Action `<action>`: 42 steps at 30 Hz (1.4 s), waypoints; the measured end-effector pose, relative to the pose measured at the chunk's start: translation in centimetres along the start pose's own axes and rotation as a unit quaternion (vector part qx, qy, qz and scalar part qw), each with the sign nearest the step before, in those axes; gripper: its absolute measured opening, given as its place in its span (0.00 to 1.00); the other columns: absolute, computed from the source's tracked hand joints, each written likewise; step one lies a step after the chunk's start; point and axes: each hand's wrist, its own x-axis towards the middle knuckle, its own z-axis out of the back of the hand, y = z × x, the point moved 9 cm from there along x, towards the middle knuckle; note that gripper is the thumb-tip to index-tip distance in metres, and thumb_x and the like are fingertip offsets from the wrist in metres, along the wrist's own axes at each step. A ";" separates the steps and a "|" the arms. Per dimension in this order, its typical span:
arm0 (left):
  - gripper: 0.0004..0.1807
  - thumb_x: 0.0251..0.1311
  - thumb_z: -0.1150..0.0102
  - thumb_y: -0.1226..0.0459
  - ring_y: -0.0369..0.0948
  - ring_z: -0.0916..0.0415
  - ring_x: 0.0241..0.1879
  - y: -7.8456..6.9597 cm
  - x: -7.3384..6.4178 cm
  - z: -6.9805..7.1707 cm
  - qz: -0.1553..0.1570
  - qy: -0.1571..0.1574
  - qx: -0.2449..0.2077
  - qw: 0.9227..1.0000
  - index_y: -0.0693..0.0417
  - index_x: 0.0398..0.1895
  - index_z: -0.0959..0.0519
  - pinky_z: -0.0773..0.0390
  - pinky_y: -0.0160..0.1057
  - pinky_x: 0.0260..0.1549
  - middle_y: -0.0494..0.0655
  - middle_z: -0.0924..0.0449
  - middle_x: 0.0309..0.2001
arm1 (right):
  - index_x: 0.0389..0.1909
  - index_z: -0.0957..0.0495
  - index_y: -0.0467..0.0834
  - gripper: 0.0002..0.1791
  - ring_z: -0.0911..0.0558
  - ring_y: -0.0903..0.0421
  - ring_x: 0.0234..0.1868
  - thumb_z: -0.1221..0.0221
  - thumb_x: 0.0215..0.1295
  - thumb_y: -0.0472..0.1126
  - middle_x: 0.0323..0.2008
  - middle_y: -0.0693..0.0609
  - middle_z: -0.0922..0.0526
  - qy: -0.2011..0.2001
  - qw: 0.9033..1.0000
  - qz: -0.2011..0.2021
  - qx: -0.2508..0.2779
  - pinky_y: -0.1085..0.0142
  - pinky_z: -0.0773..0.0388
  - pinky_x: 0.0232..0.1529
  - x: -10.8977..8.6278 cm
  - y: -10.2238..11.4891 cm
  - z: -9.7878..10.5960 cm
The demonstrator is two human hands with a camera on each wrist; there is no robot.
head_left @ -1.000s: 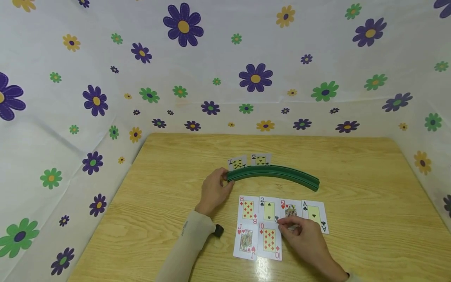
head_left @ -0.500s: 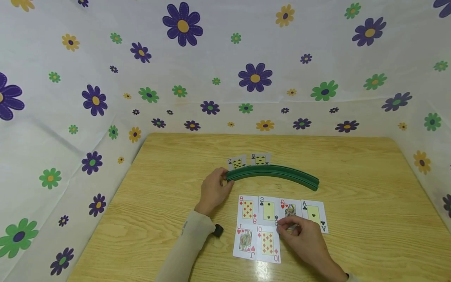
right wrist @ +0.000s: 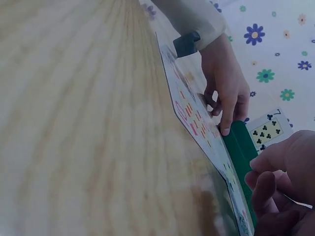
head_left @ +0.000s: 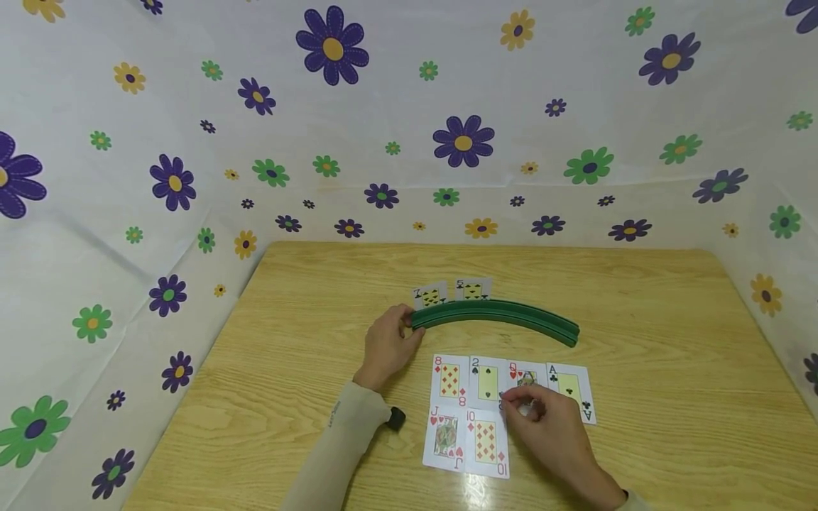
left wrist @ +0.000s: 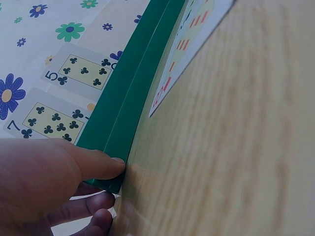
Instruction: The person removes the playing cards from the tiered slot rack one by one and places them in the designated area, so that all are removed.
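Rack (head_left: 495, 310), one: green, smooth, a long shallow arc with lengthwise grooves; runs rightward from the left hand (head_left: 388, 344), ahead of the right.
Table (head_left: 671, 341): yellowish wood grain, under both hands.
Cards: thin, flat rectangles, white-bordered, printed faces.

Left hand: thumb over the rack's near end, fingers beneath, gripping it.
Right hand (head_left: 552, 429): fingers bent, thumb and index drawn narrowly together at the near right corner of the 2 (head_left: 488, 382); cannot tell whether they pinch its edge.

Standing at the rack, bases hidden: 7 (head_left: 430, 292), just beyond the left hand; 5 (head_left: 473, 288), farther right.
Face up, left of the right hand: 8 (head_left: 450, 380), jack (head_left: 445, 436), 10 (head_left: 487, 443).
Ahead of the right hand: queen (head_left: 525, 374), ace (head_left: 571, 385); the hand covers part of each.
Behind the left hand: beige sleeve (head_left: 341, 440), black piece (head_left: 396, 419) at the wrist.
Beyond both hands: white cloth (head_left: 383, 85), flower-printed, creased.
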 end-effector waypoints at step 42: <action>0.15 0.68 0.25 0.61 0.37 0.29 0.30 -0.1 0.0 0.0 -0.004 -0.007 0.004 1.000 0.55 0.53 0.16 0.33 0.34 0.31 0.48 0.13 0.43 | 0.52 0.11 0.39 0.11 0.17 0.55 0.26 0.29 0.71 0.34 0.39 0.44 0.08 -0.162 0.951 0.237 -0.117 0.68 0.31 0.25 10.2 9.4 4.3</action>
